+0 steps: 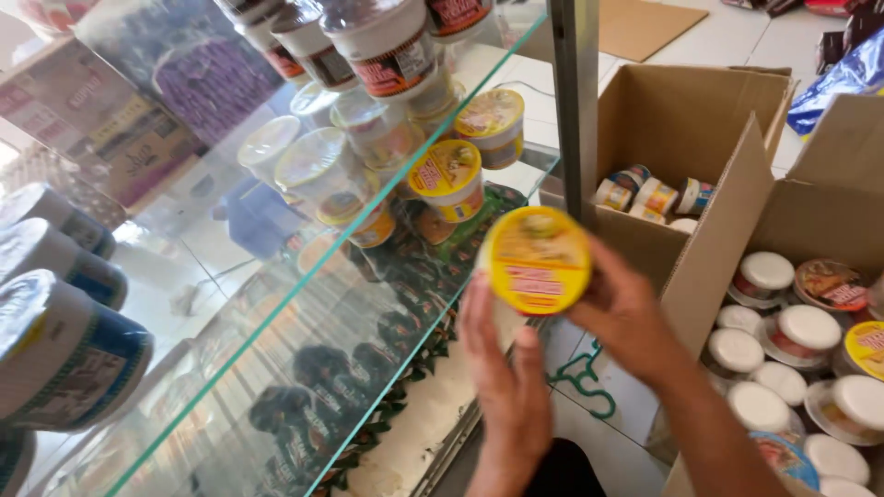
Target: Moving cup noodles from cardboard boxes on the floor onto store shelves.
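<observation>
Both my hands hold one yellow-lidded noodle cup [537, 259] in front of a glass shelf [304, 304]. My left hand [504, 382] grips it from below and my right hand [626, 317] from the right side. Its lid faces me. Two more yellow noodle cups [448, 178] [493, 124] stand on the glass shelf just beyond it, beside several clear-lidded cups [318, 170].
A metal shelf post [577, 101] rises to the right of the glass. Behind it stands an open cardboard box [686, 120] with several cups. Another open box [810, 230] at right holds several white-lidded and coloured cups. Blue-and-white cups [64, 354] lie at far left.
</observation>
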